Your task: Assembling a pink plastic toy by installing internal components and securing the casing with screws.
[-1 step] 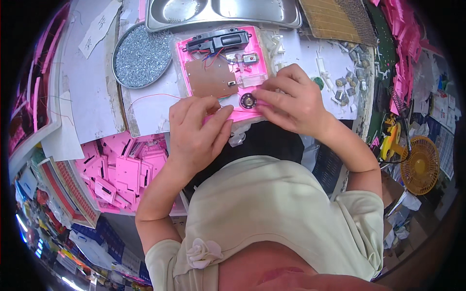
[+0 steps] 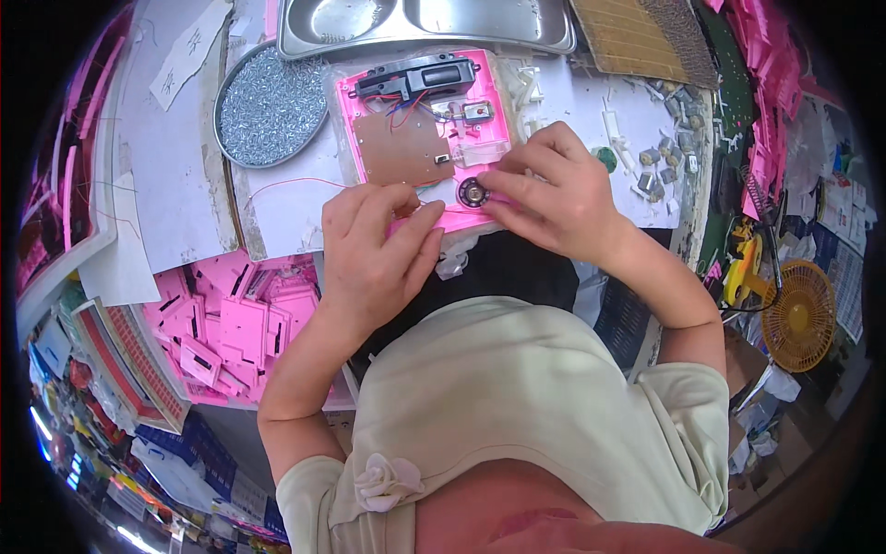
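Observation:
In front of me lies an open pink plastic case (image 2: pixel 494 92), its inside facing up. It holds a brown circuit board (image 2: pixel 401 148), a black plastic module (image 2: pixel 420 81), a small motor (image 2: pixel 476 112) and a small round speaker (image 2: pixel 473 192) near its near right corner. My right hand (image 2: pixel 563 194) is closed, thumb and forefinger at the speaker's right edge. At the near left corner, my left hand (image 2: pixel 378 245) is pinched; its fingertips hide what they hold. A thin red wire (image 2: pixel 286 181) runs up to this hand from the left.
A round tray of small screws (image 2: pixel 272 106) stands left of the case, a steel divided tray (image 2: pixel 425 46) behind it. Small motors and white parts (image 2: pixel 669 152) lie to the right near cardboard (image 2: pixel 637 37). Pink panels (image 2: pixel 235 323) fill a bin at lower left.
The case and speaker have shifted very slightly to the right. Both hands stay in nearly the same place.

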`<action>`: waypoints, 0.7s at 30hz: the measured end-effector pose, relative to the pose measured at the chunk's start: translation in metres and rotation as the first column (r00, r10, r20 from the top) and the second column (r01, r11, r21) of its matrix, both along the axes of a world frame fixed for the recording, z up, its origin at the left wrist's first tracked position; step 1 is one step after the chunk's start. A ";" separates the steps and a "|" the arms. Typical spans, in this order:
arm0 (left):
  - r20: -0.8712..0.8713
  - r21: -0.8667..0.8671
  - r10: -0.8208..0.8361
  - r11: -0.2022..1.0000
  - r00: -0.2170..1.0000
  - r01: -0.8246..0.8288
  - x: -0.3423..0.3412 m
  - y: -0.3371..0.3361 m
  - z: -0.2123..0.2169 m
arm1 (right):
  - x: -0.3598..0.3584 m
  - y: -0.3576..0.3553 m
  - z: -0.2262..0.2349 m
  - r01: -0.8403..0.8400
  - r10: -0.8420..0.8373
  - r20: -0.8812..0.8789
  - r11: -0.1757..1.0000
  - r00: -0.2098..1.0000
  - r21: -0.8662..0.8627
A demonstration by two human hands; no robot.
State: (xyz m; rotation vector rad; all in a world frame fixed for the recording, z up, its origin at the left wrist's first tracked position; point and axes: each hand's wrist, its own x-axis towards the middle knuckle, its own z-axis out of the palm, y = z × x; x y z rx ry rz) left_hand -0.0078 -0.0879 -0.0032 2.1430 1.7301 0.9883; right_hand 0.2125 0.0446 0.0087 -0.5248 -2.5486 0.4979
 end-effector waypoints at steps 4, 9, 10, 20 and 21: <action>-0.004 -0.020 0.006 1.000 1.000 -0.006 0.001 -0.004 -0.005 | -0.008 0.000 0.001 -0.042 0.042 0.082 0.999 0.996 0.001; 0.007 0.003 0.011 1.000 1.000 -0.011 0.001 -0.004 -0.005 | -0.012 0.000 0.008 -0.078 0.075 0.181 0.997 0.981 0.010; 0.015 0.002 0.011 1.000 1.000 -0.011 0.000 -0.004 -0.006 | -0.012 0.001 0.008 -0.090 0.089 0.173 0.996 0.981 0.001; 0.033 0.014 0.009 1.000 0.999 -0.009 -0.001 -0.005 -0.009 | -0.011 -0.002 0.007 -0.039 0.044 0.114 0.998 0.992 -0.047; 0.031 0.016 0.007 1.000 1.000 -0.008 -0.001 -0.004 -0.009 | -0.011 -0.005 0.007 -0.004 0.010 0.097 0.998 0.995 -0.058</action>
